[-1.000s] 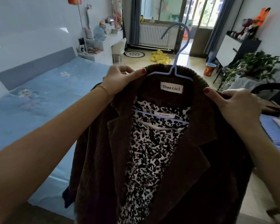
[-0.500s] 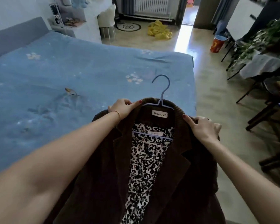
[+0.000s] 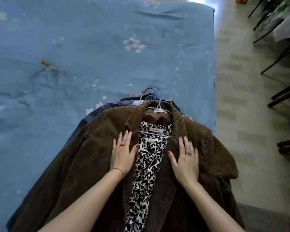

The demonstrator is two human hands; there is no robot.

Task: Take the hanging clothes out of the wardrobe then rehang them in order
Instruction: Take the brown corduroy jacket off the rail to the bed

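— Two hands, both flat now. The left hand [image 3: 122, 154] lies with straight, spread fingers on the left lapel of the brown corduroy jacket [image 3: 84, 156], and the right hand [image 3: 185, 160] lies the same way on the right lapel. Neither pinches or grips anything.

— And a moment back?

— Half a second ago both hands held the jacket up by its shoulders, over the bed. Now it lies face-up on the blue floral bedsheet [image 3: 107, 47], near the bed's right edge, on top of other clothes. So, as I judge it, this piece is out of the wardrobe and set down; the hands look to be smoothing it onto the stack.

— What's inside it?

— One leopard-print top [image 3: 146, 166], on its own hanger, showing between the lapels.

— How many hangers?

— One lilac hanger [image 3: 159, 104] runs into the jacket's collar. Behind it a cluster of hanger hooks [image 3: 149, 92] pokes out, perhaps three or four; they overlap, so I cannot count them surely.

— And the garments underneath?

— At least one dark blue garment [image 3: 90, 118] shows at the jacket's left shoulder. More I cannot tell apart.

— The wardrobe?

— Out of view. Rehanging seems not yet begun.
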